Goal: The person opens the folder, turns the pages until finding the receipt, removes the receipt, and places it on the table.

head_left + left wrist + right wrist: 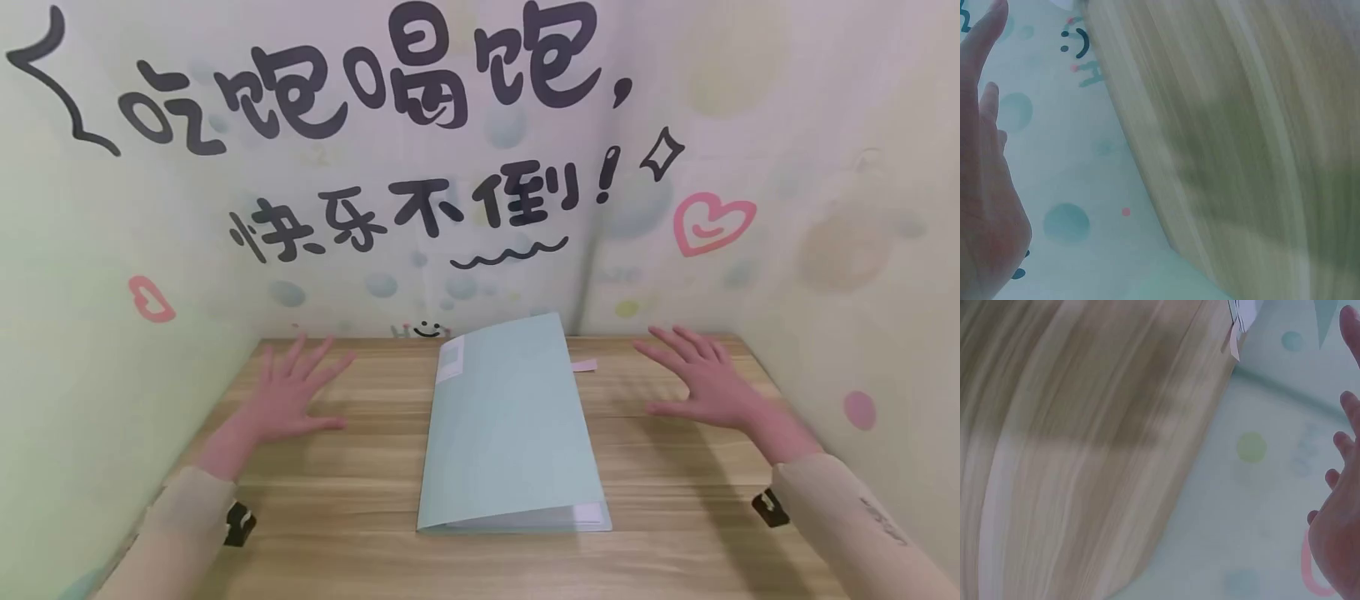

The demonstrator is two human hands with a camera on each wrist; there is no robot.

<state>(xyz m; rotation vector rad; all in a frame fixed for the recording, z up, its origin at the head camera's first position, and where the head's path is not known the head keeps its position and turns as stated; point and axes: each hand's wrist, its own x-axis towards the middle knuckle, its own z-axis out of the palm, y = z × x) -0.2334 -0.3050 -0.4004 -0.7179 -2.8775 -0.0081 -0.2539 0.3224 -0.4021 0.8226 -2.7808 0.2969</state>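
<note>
A pale blue folder (510, 425) lies on the wooden table, its cover slightly raised at the near edge so that white sheets (588, 512) show inside. It has a white label (451, 358) at its upper left, and a pink strip (585, 365) sticks out on the right. To the left of the folder, my left hand (288, 396) is held above the table with fingers spread, touching nothing. My right hand (701, 379) hovers on the other side, its fingers also spread and holding nothing. In the right wrist view the strip (1235, 340) and a corner of the folder appear at the top.
The wooden table (337, 517) ends against a patterned back wall (525, 275) with dark lettering and pink hearts. Pale walls flank the table on the left and right. A black strap piece shows at each sleeve (176, 517).
</note>
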